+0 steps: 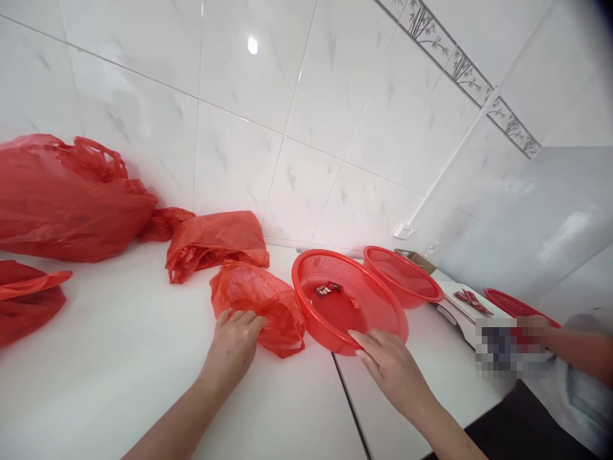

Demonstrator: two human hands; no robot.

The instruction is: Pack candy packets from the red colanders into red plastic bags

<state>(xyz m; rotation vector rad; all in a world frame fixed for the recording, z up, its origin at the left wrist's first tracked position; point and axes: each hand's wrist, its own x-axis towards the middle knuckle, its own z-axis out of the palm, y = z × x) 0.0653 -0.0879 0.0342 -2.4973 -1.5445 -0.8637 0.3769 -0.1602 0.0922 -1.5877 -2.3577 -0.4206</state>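
Note:
My left hand [235, 342] has its fingers curled onto the near edge of a crumpled red plastic bag [280, 303] lying on the white table. A round red plastic basket [320, 329] with mesh sides stands just to the right, close against that bag. At its near rim, my right hand [395, 367] has its fingers closed over the edge; part of the grip is hidden. A few small wrapped packets [328, 289] lie on the basket's bottom, with a reddish one [355, 303] apart from them.
More red plastic bags lie left, including a large full one [71, 204] and a folded one [220, 239]. Right of the basket stand a second red basket [416, 294] and a scale [453, 319] bearing red packets [472, 301]. Another person's hand [534, 329] is beyond. A tiled wall closes the back.

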